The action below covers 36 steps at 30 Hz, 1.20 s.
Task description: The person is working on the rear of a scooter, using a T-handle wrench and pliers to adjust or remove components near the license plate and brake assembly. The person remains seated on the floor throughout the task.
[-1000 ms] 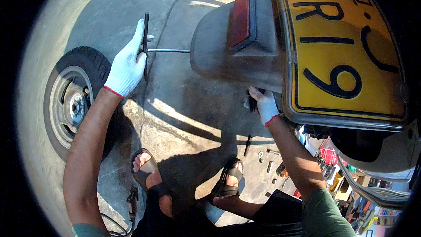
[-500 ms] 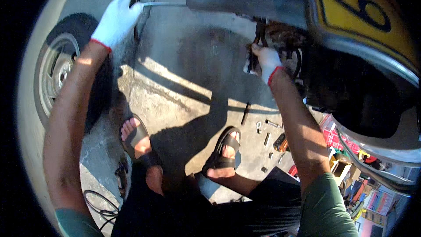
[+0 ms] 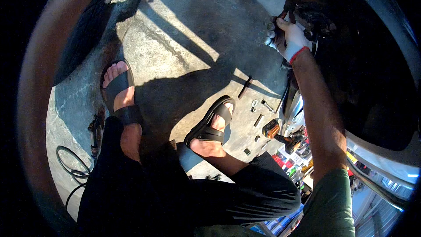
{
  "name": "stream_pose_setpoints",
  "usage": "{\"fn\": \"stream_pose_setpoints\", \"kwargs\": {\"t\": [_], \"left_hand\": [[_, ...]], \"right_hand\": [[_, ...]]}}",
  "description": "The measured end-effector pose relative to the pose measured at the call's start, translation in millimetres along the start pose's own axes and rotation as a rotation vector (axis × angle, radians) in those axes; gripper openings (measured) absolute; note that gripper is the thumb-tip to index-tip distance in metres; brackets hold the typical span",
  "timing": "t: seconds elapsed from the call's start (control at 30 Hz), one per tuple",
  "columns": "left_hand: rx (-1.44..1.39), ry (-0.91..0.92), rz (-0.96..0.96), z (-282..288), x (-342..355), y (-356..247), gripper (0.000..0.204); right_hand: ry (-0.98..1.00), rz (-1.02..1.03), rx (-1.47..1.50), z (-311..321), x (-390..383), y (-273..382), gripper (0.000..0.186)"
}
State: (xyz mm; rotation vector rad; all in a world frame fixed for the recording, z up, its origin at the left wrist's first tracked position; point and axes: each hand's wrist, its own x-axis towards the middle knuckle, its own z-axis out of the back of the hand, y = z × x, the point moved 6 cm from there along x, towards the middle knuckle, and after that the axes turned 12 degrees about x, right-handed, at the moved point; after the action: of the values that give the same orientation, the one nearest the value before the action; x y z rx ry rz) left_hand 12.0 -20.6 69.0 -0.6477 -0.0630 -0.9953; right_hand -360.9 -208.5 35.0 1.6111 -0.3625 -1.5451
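My right hand, in a white work glove with a red cuff, is closed around a dark metal suspension or axle part at the vehicle's wheel opening. The thumb lies along the part; the other fingers are mostly hidden behind it. Beside that hand is the black hollow of the wheel arch. Of my left arm only the forearm shows, reaching up past the top left edge. My left hand is outside the picture.
A removed tyre stands at the left. Around my sandalled feet lie a dark rod, several sockets including a silver one, an orange-black cordless power tool, a black hose and another tool.
The view has turned right and downward. My left hand, earlier gripping a dark bar at the upper left, has gone out of sight. My right hand keeps its grip on the dark part.
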Motion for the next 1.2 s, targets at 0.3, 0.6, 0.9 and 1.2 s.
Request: {"fn": "stream_pose_setpoints", "kwargs": {"t": [0.3,0.6,0.9,1.2], "left_hand": [[0.187,-0.057,-0.028,-21.9,3.5,6.3,0.024],[0.286,0.104,-0.027,-36.0,15.0,5.2,0.023],[0.133,0.148,-0.001,-25.1,25.6,4.0,0.024],[0.041,0.178,0.003,-23.3,30.3,1.8,0.030]], "right_hand": [[0.060,-0.073,0.165,3.8,17.7,-17.1,0.005],[0.098,-0.055,0.204,0.6,14.6,-19.3,0.006],[0.072,-0.034,0.123,8.9,27.7,-26.6,0.007],[0.014,0.027,0.150,9.8,24.2,-24.3,0.005]]}}
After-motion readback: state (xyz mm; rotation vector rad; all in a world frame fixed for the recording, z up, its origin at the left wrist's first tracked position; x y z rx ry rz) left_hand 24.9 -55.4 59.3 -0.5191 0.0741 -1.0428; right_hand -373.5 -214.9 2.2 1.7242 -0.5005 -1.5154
